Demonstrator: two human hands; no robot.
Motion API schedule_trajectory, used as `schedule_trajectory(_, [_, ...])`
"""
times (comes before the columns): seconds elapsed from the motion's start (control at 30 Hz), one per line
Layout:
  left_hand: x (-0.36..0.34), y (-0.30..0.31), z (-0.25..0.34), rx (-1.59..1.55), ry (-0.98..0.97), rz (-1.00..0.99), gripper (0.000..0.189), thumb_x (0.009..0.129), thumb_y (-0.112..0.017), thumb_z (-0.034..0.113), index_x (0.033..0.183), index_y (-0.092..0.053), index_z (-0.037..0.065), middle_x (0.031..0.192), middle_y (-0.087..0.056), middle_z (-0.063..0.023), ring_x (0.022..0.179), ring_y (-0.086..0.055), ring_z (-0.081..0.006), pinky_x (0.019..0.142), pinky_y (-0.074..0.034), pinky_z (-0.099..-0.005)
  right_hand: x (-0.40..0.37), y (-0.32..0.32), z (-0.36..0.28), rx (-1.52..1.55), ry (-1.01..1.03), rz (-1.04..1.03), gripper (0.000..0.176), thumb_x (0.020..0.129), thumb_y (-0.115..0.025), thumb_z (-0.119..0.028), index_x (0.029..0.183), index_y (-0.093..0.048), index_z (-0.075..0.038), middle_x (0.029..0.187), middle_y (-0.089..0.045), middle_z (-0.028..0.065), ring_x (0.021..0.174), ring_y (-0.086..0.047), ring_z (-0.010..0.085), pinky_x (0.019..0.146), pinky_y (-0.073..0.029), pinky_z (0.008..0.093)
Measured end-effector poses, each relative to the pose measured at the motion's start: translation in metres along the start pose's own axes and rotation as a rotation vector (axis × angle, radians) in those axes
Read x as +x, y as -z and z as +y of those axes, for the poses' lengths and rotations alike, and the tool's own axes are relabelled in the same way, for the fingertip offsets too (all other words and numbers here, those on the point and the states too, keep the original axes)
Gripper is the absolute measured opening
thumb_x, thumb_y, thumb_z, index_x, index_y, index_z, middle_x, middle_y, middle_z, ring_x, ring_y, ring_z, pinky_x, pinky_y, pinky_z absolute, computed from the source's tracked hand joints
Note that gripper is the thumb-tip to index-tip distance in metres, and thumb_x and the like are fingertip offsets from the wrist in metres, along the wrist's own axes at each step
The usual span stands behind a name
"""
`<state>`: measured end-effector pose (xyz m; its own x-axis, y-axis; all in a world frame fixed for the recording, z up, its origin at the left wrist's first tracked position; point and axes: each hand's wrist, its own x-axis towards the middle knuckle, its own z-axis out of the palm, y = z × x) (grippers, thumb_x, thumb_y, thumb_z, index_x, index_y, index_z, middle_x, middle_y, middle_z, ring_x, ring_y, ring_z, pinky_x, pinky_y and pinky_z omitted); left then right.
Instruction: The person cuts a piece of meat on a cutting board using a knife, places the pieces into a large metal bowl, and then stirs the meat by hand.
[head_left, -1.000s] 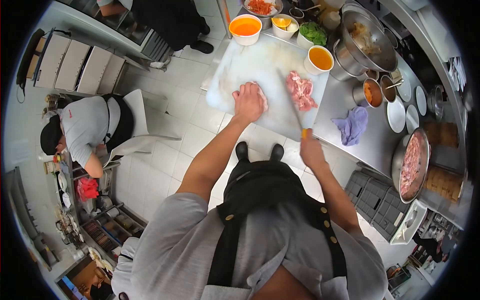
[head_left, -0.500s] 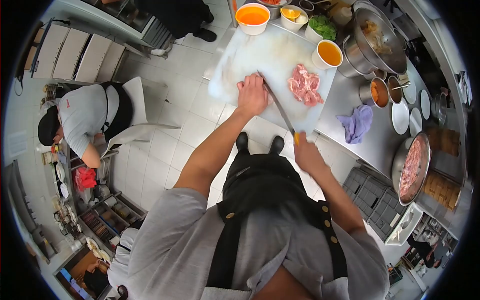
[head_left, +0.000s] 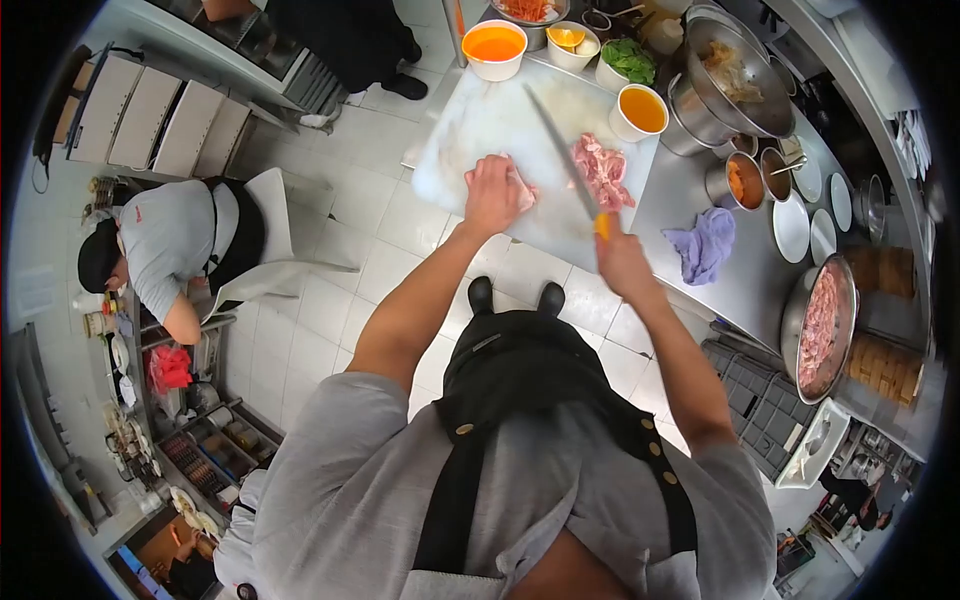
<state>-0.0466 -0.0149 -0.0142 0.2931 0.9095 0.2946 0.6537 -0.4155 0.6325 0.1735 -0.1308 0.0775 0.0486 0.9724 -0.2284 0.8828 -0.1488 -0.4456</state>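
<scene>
A small piece of raw meat [head_left: 525,192] lies on the white cutting board [head_left: 465,125], with my left hand [head_left: 488,195] closed over it, fingers bent. Its pink edge shows just right of those fingers. My right hand [head_left: 624,264] is wrapped round the yellow handle of a long knife [head_left: 556,139], whose blade points away from me over the board. To the right of the blade, a larger heap of raw meat [head_left: 604,170] rests near the board's right side, and the blade overlaps its left edge in this view.
Cups of orange liquid [head_left: 494,52] and greens [head_left: 630,60] line the board's far edge. Right of it are a purple cloth [head_left: 704,245], stacked metal bowls [head_left: 780,115] and a large bowl of meat [head_left: 819,325]. A co-worker [head_left: 175,240] sits at left; another person [head_left: 345,45] stands beyond.
The knife has swung right and away from my left hand, towards the larger meat heap. The small meat piece now shows beside my left fingers.
</scene>
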Motion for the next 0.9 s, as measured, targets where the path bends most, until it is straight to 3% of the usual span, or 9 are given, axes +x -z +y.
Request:
schedule_trajectory(0.1, [-0.004,0.000,-0.010,-0.006,-0.067,0.023,0.028,0.078,-0.054,0.013,0.104,-0.048,0.005,0.106,-0.047,-0.0119,0.102,-0.044,-0.0296,0.086,-0.031,-0.0450,0.002,-0.018,-0.036,0.011,0.063,-0.062,0.032,0.091,-0.051,-0.016,0.113,-0.035,0.001,0.074,-0.059,0.0323,0.072,-0.061,0.0497,0.067,-0.049,0.0561])
schedule_trajectory(0.3, [-0.003,0.004,0.007,0.242,-0.092,-0.070,0.026,0.080,-0.054,0.011,0.105,-0.047,0.006,0.106,-0.048,-0.0121,0.101,-0.044,-0.0304,0.084,-0.032,-0.0458,-0.013,-0.054,-0.058,0.118,-0.027,-0.117,0.034,0.092,-0.050,-0.016,0.113,-0.033,0.004,0.075,-0.060,0.0337,0.074,-0.061,0.0499,0.068,-0.048,0.0563])
schedule_trajectory(0.53, [-0.001,0.005,0.010,0.260,-0.039,-0.180,0.030,0.078,-0.057,0.016,0.105,-0.049,0.004,0.115,-0.048,-0.0135,0.106,-0.043,-0.0286,0.085,-0.032,-0.0446,-0.089,-0.023,-0.052,0.100,-0.194,-0.322,0.036,0.091,-0.050,-0.015,0.114,-0.035,0.008,0.074,-0.059,0.0339,0.074,-0.061,0.0496,0.067,-0.049,0.0556])
schedule_trajectory(0.67, [0.002,0.004,0.009,0.277,-0.067,-0.137,0.031,0.077,-0.058,0.016,0.105,-0.050,0.004,0.115,-0.049,-0.0139,0.104,-0.044,-0.0290,0.084,-0.032,-0.0449,0.009,-0.082,-0.045,0.065,0.062,-0.077,0.033,0.087,-0.044,-0.005,0.116,-0.037,0.007,0.076,-0.061,0.0304,0.072,-0.061,0.0481,0.066,-0.049,0.0547])
schedule_trajectory(0.73, [0.001,0.004,0.013,0.282,-0.054,-0.148,0.031,0.077,-0.058,0.016,0.105,-0.050,0.004,0.115,-0.049,-0.0140,0.104,-0.045,-0.0292,0.084,-0.032,-0.0450,0.050,-0.082,-0.068,0.073,0.005,-0.030,0.034,0.084,-0.042,-0.001,0.116,-0.038,0.006,0.080,-0.061,0.0300,0.073,-0.061,0.0473,0.067,-0.049,0.0538])
schedule_trajectory(0.9, [0.001,0.002,0.009,0.268,-0.023,-0.114,0.028,0.078,-0.056,0.013,0.104,-0.049,0.004,0.115,-0.048,-0.0144,0.103,-0.045,-0.0298,0.083,-0.032,-0.0455,-0.032,-0.040,-0.005,-0.097,0.023,-0.185,0.037,0.085,-0.050,-0.008,0.118,-0.037,0.004,0.083,-0.060,0.0302,0.074,-0.061,0.0472,0.061,-0.050,0.0535])
